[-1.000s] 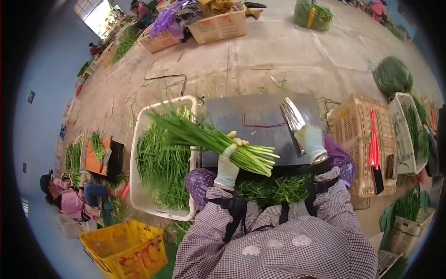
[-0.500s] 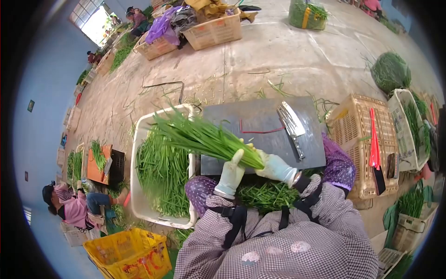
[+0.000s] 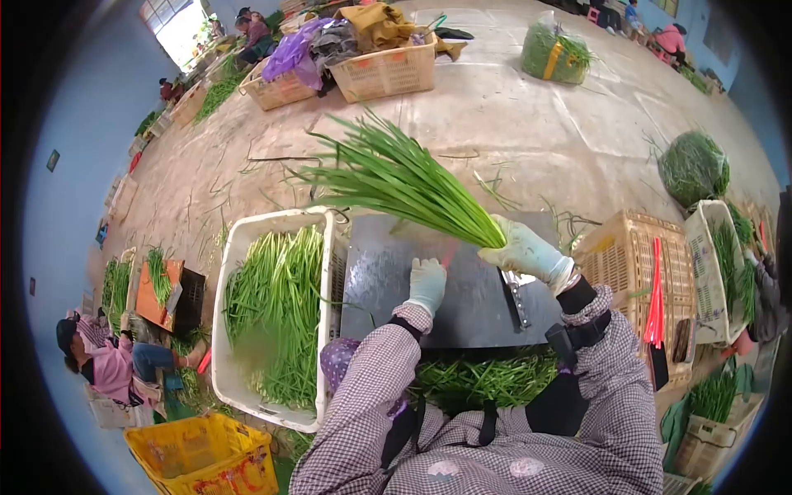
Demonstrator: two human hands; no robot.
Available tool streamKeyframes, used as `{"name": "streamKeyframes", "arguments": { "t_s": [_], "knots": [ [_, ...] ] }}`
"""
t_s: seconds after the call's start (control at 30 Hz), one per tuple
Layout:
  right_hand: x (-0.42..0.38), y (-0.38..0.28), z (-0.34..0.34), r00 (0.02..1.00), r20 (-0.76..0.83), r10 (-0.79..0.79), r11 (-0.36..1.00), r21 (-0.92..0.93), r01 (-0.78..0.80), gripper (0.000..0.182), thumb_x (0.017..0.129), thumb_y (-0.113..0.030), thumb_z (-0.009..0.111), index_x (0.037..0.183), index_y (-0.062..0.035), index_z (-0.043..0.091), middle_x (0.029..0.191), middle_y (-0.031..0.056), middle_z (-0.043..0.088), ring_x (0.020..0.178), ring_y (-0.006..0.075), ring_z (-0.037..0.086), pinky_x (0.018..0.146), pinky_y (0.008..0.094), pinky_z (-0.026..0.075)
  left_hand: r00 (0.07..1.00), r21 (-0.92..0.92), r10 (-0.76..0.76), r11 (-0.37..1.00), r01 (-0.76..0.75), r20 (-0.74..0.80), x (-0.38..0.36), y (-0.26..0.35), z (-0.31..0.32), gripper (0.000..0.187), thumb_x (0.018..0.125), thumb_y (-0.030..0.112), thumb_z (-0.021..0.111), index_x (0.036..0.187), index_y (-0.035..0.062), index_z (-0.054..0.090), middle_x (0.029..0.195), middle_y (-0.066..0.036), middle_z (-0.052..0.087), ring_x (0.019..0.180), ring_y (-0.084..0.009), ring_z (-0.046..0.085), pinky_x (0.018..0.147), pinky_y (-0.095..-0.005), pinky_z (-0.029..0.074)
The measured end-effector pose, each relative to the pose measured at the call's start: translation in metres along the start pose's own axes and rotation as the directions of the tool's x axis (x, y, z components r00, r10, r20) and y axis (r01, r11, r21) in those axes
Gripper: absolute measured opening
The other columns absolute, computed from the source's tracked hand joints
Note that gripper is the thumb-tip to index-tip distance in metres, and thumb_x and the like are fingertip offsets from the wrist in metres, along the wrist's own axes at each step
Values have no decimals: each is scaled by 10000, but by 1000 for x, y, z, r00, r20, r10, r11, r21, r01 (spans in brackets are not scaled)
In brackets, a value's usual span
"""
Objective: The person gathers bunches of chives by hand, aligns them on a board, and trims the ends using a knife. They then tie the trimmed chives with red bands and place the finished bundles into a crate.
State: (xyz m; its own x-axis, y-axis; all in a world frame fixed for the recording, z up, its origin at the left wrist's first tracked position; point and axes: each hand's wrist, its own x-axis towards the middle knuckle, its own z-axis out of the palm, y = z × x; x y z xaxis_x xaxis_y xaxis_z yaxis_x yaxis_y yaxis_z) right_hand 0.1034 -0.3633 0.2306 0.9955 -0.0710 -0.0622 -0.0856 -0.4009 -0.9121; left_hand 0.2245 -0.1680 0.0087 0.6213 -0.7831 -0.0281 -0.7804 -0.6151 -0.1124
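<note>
My gloved right hand (image 3: 530, 250) grips a bunch of green garlic chives (image 3: 421, 181) by its cut ends, with the leaves fanning out to the upper left. Below the bunch, my gloved left hand (image 3: 427, 285) is closed over the dark board (image 3: 384, 272). A red tie (image 3: 450, 251) shows at its fingertips. On the board a knife (image 3: 516, 301) lies partly hidden beneath my right hand and wrist. To the left stands a white crate (image 3: 227, 330) of loose chives (image 3: 280, 297). More cut greens (image 3: 487, 379) lie below the board's near edge.
An upturned beige crate (image 3: 615, 256) at the right carries red ties (image 3: 654, 297). A yellow crate (image 3: 206, 454) is at the lower left. Crates with cloths (image 3: 388, 70) and bagged greens (image 3: 553, 54) stand beyond. A co-worker (image 3: 107, 363) sits at the left.
The chive bunch went from both hands into my right hand alone and rose up and right. My left hand let go and came onto the board at the red tie.
</note>
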Motion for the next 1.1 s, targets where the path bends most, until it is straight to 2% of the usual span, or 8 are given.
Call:
{"name": "streamKeyframes", "arguments": {
  "t_s": [0.07,0.13,0.17,0.43,0.6,0.87,0.93,1.1],
  "knots": [
    [5,-4,4,999,-6,-33,999,-8,33,532,918,-140,746,1412,-40,578,1078,83,710,946,127,619,857,299,527,990,67,79,995,-72,-118,-2,-2,18,100,872,140,678,930,111,754,874,-82,685,778,-251,702,722,-420,498],
    [14,4,21,1000,-8,-11,998,-60,11,560,912,-171,750,1425,-50,560,1107,124,724,956,189,666,853,338,542,957,-91,-232,971,219,-173,2,21,51,76,849,94,682,888,86,746,867,-93,686,740,-266,702,639,-410,508],
    [19,12,31,1000,-19,8,992,-125,-11,590,906,-202,755,1437,-60,542,1136,164,737,967,252,712,850,376,557,993,61,28,998,-21,-112,-5,21,43,65,844,68,690,881,73,743,856,-112,697,737,-280,709,602,-408,516],
    [35,163,91,998,55,41,690,-724,12,585,804,-231,780,1329,-115,552,1144,187,714,923,403,741,798,503,595,961,90,-4,996,-22,278,-19,81,-9,202,933,176,657,1038,137,826,937,-56,770,774,-281,733,544,-520,478],
    [44,194,90,980,39,-193,512,-848,134,620,787,-263,785,1350,-90,590,1134,165,722,974,338,742,819,475,588,931,61,-66,997,48,358,-23,82,-10,281,1003,193,602,1216,126,772,1133,-80,699,1028,-299,703,716,-573,484],
    [28,119,93,999,6,42,315,-949,-8,790,644,-542,916,1190,-66,601,1128,115,701,1082,309,703,886,488,545,993,-489,-59,866,102,102,-137,7,-154,439,910,407,758,1141,34,742,1176,-164,717,1120,-345,691,1035,-453,494],
    [19,90,101,998,-15,-54,303,-953,2,742,667,-548,902,1164,-69,629,1068,122,712,1005,326,718,849,477,557,873,-732,-362,681,8,-327,-214,-37,-149,369,907,276,798,1180,38,729,1225,-172,723,1153,-308,693,1048,-394,510],
    [48,73,135,929,-56,-366,482,-865,138,210,853,-293,778,914,-112,691,899,138,713,841,341,722,736,482,568,413,-887,-910,173,429,22,-448,-128,-137,234,1055,181,632,1184,3,711,1140,-76,734,1025,-213,687,943,-341,549]
  ]
}}
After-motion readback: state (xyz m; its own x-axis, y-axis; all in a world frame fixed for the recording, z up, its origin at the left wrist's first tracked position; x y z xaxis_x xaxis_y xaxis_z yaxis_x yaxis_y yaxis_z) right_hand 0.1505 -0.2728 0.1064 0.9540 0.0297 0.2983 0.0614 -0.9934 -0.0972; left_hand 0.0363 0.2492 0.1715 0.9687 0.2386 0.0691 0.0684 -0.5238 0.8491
